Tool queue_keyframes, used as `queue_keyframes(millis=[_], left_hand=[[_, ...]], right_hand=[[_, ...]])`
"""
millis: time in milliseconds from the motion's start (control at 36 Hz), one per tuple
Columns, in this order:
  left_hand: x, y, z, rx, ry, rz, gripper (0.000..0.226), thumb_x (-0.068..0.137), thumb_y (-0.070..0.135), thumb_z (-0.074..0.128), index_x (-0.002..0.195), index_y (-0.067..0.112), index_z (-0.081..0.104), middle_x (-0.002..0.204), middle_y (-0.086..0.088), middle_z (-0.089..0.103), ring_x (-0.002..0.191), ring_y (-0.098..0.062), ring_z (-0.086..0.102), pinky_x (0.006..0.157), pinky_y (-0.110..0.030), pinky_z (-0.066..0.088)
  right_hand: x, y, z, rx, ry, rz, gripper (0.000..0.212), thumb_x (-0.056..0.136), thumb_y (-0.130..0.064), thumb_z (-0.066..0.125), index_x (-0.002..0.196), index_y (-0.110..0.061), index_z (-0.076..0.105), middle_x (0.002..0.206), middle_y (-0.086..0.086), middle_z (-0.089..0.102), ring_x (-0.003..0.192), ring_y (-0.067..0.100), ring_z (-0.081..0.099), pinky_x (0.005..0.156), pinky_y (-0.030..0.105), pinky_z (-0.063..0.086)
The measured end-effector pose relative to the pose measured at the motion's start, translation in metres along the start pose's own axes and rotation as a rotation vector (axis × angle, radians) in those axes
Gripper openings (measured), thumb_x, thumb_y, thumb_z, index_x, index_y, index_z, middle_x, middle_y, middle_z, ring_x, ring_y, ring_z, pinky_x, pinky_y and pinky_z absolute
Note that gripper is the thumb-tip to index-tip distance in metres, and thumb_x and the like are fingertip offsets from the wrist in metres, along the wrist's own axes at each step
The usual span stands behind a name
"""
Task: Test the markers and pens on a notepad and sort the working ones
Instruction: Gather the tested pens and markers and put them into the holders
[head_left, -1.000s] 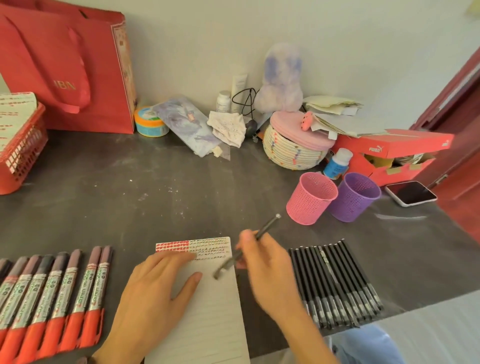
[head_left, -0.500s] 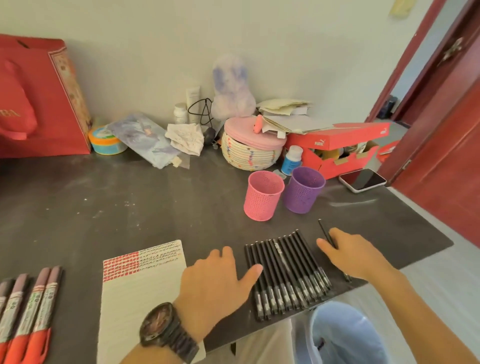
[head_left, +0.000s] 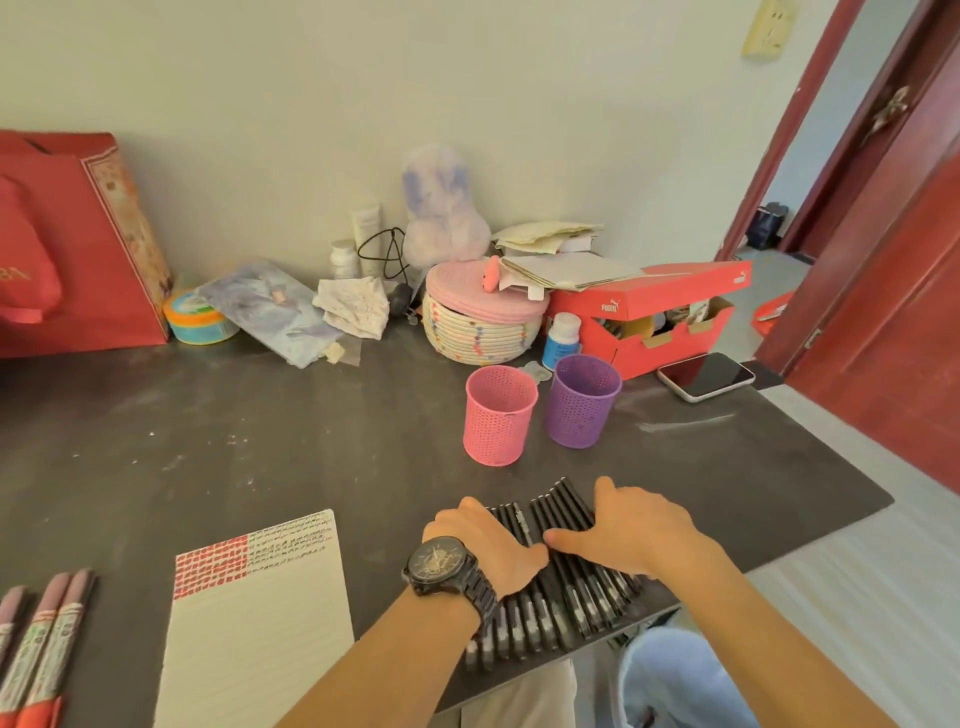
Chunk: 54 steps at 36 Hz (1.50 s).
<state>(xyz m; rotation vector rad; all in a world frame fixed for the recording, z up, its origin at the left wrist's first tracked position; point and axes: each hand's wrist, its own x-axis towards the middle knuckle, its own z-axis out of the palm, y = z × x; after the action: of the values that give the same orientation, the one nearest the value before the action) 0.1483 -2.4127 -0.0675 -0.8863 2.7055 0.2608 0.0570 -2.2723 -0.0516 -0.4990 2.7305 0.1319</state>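
At far left of the counter (head_left: 311, 441), markers (head_left: 41, 649) are lying side by side, red ends toward the near edge. Notepad (head_left: 260, 623) is sitting just right of them, scribbles filling only its top lines. Left hand (head_left: 483, 545) is lying flat on the left part of the black pens (head_left: 550, 608), pinching nothing. Pink cup (head_left: 498, 421) and purple cup (head_left: 584, 400) are standing just behind the row, nothing showing above their rims; probably the sort bins. Right hand (head_left: 639, 535) is pressing flat on the right part, fingers spread, index pointing toward the left hand, gripping nothing.

Reading this as squaring up the row. Pen ends are lying close to the counter's near edge, so I'm advising light downward pressure with no sideways shove, or they'll be rolling off. Next pen is best taken from one end while the other hand is pinning the rest.
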Motion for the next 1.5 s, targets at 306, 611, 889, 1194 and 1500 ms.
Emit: queue_keyframes(millis=[306, 611, 889, 1194, 1500], left_hand=[[0.0, -0.015, -0.004, 0.046, -0.006, 0.147, 0.034, 0.092, 0.034, 0.057, 0.118, 0.013, 0.051, 0.121, -0.007, 0.062, 0.112, -0.026, 0.063, 0.085, -0.032, 0.048], [0.019, -0.045, -0.021, -0.856, 0.302, 0.464, 0.017, 0.098, 0.031, 0.052, 0.104, 0.039, 0.039, 0.058, 0.006, 0.054, 0.045, -0.008, 0.048, 0.045, -0.022, 0.036], [0.004, -0.038, 0.0, -1.237, 0.662, 0.313, 0.038, 0.081, 0.063, 0.056, 0.07, 0.028, 0.046, 0.049, 0.01, 0.037, 0.047, -0.006, 0.032, 0.044, -0.015, 0.028], [0.012, -0.032, 0.004, -1.408, 0.51, 0.201, 0.036, 0.077, 0.056, 0.067, 0.057, 0.029, 0.054, 0.048, 0.006, 0.037, 0.049, -0.012, 0.039, 0.052, -0.031, 0.04], [0.049, 0.026, -0.11, -1.697, 0.421, 0.374, 0.042, 0.094, 0.048, 0.061, 0.061, 0.023, 0.054, 0.049, 0.0, 0.049, 0.047, -0.017, 0.049, 0.054, -0.033, 0.047]], right_hand=[[-0.008, -0.041, 0.019, 0.052, 0.147, -0.119, 0.029, 0.089, -0.03, 0.059, 0.109, -0.011, 0.048, 0.117, 0.01, 0.061, 0.108, 0.034, 0.062, 0.073, 0.036, 0.043], [-0.007, -0.024, 0.022, 1.168, 0.507, -0.162, 0.02, 0.093, -0.048, 0.063, 0.085, -0.036, 0.05, 0.053, -0.002, 0.055, 0.041, 0.014, 0.046, 0.045, 0.034, 0.045], [-0.01, -0.052, 0.032, 1.453, 0.751, 0.014, 0.048, 0.067, -0.072, 0.07, 0.07, -0.026, 0.053, 0.058, 0.007, 0.056, 0.052, 0.022, 0.05, 0.054, 0.039, 0.049], [0.002, -0.049, 0.055, 1.404, 0.633, -0.056, 0.036, 0.087, -0.046, 0.071, 0.07, -0.018, 0.054, 0.059, 0.017, 0.056, 0.048, 0.013, 0.049, 0.052, 0.022, 0.043], [0.03, -0.016, -0.022, 1.84, 0.675, -0.135, 0.047, 0.09, -0.042, 0.068, 0.05, -0.024, 0.049, 0.046, 0.0, 0.04, 0.041, 0.014, 0.037, 0.04, 0.026, 0.033]])
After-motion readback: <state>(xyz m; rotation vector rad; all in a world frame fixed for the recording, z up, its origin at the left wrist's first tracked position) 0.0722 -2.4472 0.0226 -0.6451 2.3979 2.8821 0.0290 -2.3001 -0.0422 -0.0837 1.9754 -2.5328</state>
